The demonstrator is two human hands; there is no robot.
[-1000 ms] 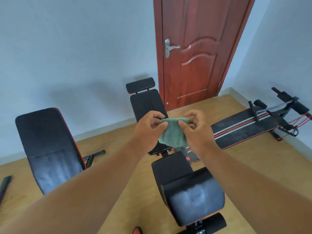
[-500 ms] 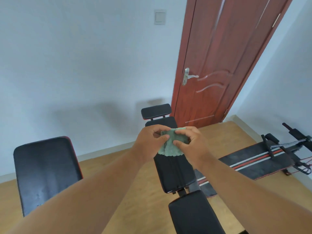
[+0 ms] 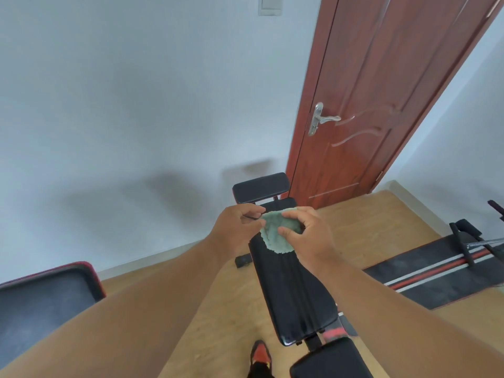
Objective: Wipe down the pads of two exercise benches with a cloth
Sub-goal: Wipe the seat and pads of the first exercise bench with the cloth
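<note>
- The cloth [image 3: 275, 236], pale green and bunched up, sits right in the middle of the frame, held in the air over the far end of the black bench [image 3: 294, 290].
- Right hand [image 3: 308, 238] has it: thumb and curled fingers pinch the cloth from the right side.
- Left hand [image 3: 237, 227] is at the cloth's upper left edge, fingers curled and pinching the corner, so both hands have hold of it.
- The bench runs from the centre down to lower right, with a separate headrest pad [image 3: 260, 186] at its far end, and a seat pad [image 3: 330, 361] at the bottom edge.
- A second bench [image 3: 43, 301], black with red trim, is in the lower left corner, well apart from the first one.
- A flat board [image 3: 441, 279] with red and white stripes lies on the wooden floor [image 3: 226, 317] at the right.
- A red-brown door [image 3: 381, 99] with a silver handle [image 3: 321, 120] fills the upper right; there's a wall switch [image 3: 271, 5] at the top.
</note>
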